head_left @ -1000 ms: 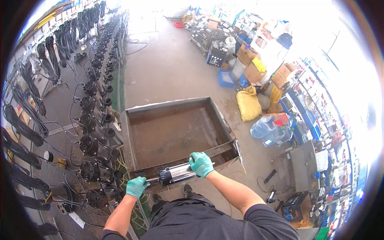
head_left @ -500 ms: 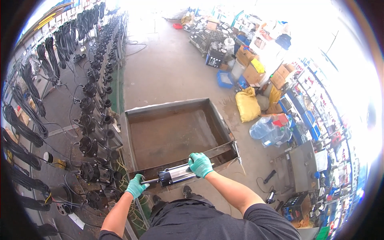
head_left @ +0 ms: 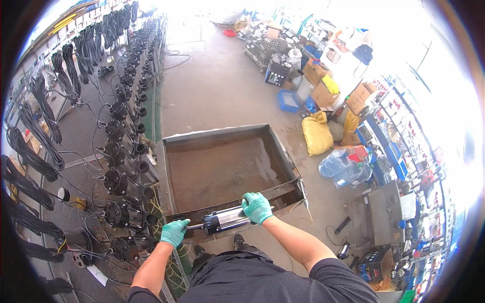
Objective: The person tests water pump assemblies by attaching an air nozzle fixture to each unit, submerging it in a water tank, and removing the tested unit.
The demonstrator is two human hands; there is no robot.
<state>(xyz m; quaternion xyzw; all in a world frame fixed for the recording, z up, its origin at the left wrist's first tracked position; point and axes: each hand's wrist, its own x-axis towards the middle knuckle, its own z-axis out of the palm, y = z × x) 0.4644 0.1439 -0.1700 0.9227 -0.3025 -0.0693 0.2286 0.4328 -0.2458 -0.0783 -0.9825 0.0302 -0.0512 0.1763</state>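
A silver cylindrical motor body (head_left: 230,218) with a dark blue and black end lies along the near edge of a metal tank (head_left: 217,133). My right hand (head_left: 257,207), in a green glove, is closed over the right end of the motor body. A thin metal rod (head_left: 195,226) sticks out of the body's left end. My left hand (head_left: 175,233), gloved the same way, has its fingers closed round the rod's outer end. What lies beneath my right palm is hidden.
Brown water (head_left: 222,171) fills the tank's bottom. On the left stand rows of black-topped pumps (head_left: 115,182) with coiled black cables (head_left: 31,156). To the right are a yellow sack (head_left: 317,134), clear plastic bags (head_left: 343,166), cardboard boxes (head_left: 323,95) and a blue crate (head_left: 288,101).
My left hand has turned, its knuckles now facing more upward, while staying at the rod's end. The whole view has shifted slightly; the right hand keeps its place on the motor body.
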